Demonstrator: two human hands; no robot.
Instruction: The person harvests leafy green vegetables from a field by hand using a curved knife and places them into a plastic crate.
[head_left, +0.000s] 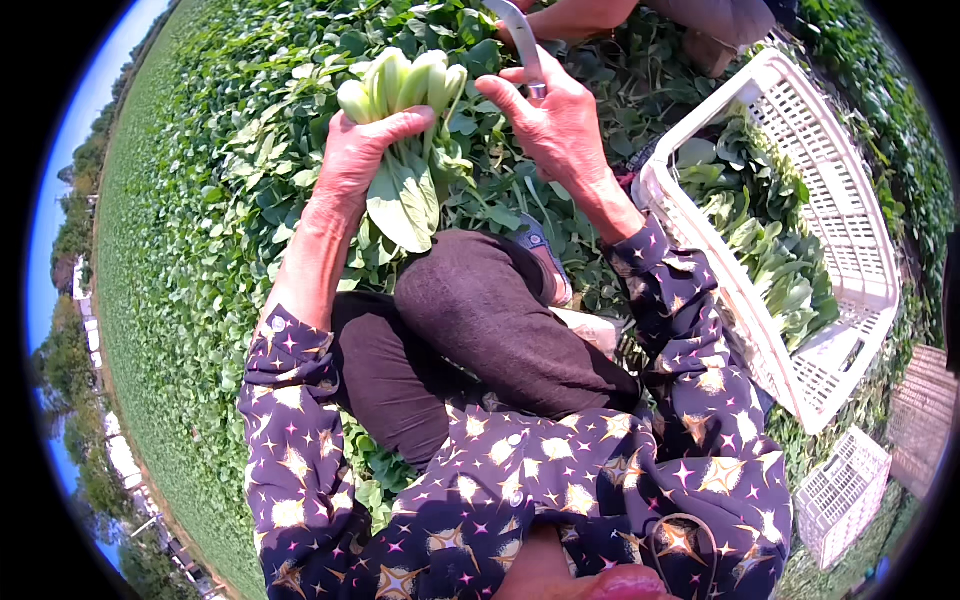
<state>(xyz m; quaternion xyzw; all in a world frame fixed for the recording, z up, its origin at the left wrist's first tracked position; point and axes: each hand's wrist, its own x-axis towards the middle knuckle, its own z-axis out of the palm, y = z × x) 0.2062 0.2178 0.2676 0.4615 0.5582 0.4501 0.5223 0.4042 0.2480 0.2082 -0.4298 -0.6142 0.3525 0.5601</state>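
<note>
A bunch of leafy greens (405, 195) with thick pale-green stems, like bok choy, is gripped in my left hand (360, 154). Its stem ends point up and away from me, and the broad leaves hang down over my wrist side toward my knee. In my right hand (559, 124) is a sickle (523, 41) with a curved metal blade, which rises past the top edge of the picture; its handle is hidden in my fingers. A gap separates the blade and right thumb from the stems.
To my right, a white plastic crate (832, 225) leans and holds cut greens (780, 247). Two more crates stand behind it, one white (844, 491), one pinkish (922, 420). Dense leafy plants (247, 150) spread leftward. Another person's arm (585, 15) is at the top.
</note>
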